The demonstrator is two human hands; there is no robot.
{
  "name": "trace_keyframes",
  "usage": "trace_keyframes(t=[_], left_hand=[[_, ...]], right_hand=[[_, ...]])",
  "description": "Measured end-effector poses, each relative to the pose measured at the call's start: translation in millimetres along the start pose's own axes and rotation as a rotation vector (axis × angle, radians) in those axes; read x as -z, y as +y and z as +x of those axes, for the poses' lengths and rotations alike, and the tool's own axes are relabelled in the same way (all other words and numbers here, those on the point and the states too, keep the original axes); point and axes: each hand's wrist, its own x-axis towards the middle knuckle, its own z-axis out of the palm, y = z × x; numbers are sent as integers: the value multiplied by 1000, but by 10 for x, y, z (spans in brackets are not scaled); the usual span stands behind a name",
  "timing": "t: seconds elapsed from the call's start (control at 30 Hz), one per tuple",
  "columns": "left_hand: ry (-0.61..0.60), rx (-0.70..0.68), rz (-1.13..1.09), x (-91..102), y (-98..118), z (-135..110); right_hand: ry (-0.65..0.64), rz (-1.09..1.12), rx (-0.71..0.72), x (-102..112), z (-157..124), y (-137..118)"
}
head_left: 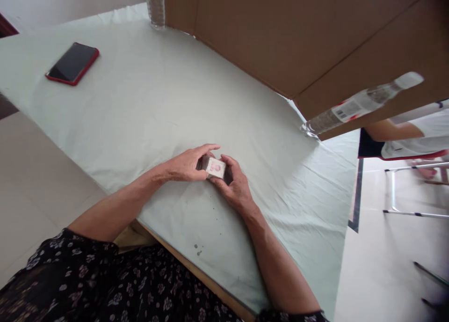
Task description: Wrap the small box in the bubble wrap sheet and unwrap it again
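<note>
Between my hands is a small pale block (215, 168) with a pink-red print on its top face, like a small box or a deck of cards; I cannot tell which. My left hand (187, 164) curves around its left end, thumb at the near edge and fingers along the far side. At its right end, my right hand (235, 181) grips it with the thumb in front and the fingers bent behind. The block is at or just above the pale green tablecloth (154, 106). My fingers partly hide its sides.
A phone in a red case (73, 63) lies at the far left. Brown cardboard panels (259, 36) stand across the back, with a water bottle (156, 6) at their left and another bottle (361, 104) at the right. Beyond are another person's arm (393, 129) and a metal-framed stool (393, 191).
</note>
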Motion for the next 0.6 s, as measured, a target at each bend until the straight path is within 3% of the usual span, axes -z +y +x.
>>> trace_keyframes(t=[0.27,0.6], left_hand=[[-4,-8,-24,1,-38,3],[-7,-46,1,7,-45,-1]], right_hand=[[9,-18,60,28,-24,-39],[165,-208,225,54,17,-169]])
